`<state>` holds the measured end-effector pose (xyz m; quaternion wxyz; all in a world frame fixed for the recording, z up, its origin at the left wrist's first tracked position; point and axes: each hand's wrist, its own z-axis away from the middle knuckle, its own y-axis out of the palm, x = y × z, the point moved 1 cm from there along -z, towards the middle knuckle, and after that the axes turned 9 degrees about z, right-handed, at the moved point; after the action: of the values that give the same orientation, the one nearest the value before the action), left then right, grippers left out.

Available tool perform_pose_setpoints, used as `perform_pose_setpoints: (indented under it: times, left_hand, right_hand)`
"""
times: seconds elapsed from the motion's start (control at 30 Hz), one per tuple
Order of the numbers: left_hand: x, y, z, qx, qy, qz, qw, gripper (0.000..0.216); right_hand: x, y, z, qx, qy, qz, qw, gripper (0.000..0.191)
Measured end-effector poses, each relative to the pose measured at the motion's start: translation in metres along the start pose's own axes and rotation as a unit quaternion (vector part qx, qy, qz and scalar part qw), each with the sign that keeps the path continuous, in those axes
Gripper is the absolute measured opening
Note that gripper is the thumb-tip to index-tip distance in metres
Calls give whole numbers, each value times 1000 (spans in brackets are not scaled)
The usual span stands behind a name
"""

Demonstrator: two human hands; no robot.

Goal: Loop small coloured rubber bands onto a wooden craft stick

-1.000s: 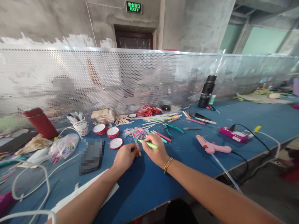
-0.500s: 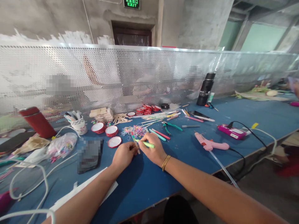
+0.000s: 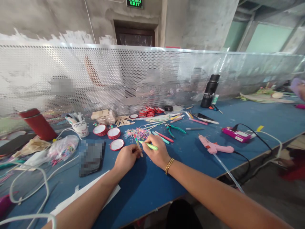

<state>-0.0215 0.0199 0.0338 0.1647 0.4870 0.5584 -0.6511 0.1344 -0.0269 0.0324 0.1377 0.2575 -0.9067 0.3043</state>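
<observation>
My left hand [image 3: 126, 158] is closed, pinching a flat wooden craft stick [image 3: 137, 143] that carries red and a little green colour near its far end. In my right hand [image 3: 157, 153], which wears a gold bracelet, is a light green marker [image 3: 152, 146]. The marker's tip points left at the stick, close beside it; whether they touch I cannot tell. Just beyond both hands lies a loose pile of small coloured bands [image 3: 137, 134]. A pink marker [image 3: 164, 136] and a teal marker [image 3: 161, 138] rest past my right hand.
Round red-and-white tins [image 3: 117, 145] and a dark phone [image 3: 91, 158] lie to the left. Green-handled pliers [image 3: 175, 130] and a pink glue gun [image 3: 213, 146] are on the right. A black bottle [image 3: 210, 91] stands by the perforated metal screen [image 3: 147, 57].
My right hand and the green marker have shifted very slightly right, with the tip a little farther from the stick. My left hand keeps nearly the same place.
</observation>
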Motion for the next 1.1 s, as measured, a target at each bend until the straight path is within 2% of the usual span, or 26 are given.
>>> perform_pose_setpoints:
  times: [0.23,0.47,1.1]
  left_hand:
    - [0,0,-1,1,0,-2,1000,23]
    - [-3,-1,1,-3,2,-12,1000,26]
    - [-4,0,2,-5,14,0,1000,22]
  right_hand:
    - [1,0,1,13,-12,-14,1000,15]
    - [-1,-2,0,-18,-1,-3,1000,18]
    - [2,-1,2,7,-22,-26,999,15]
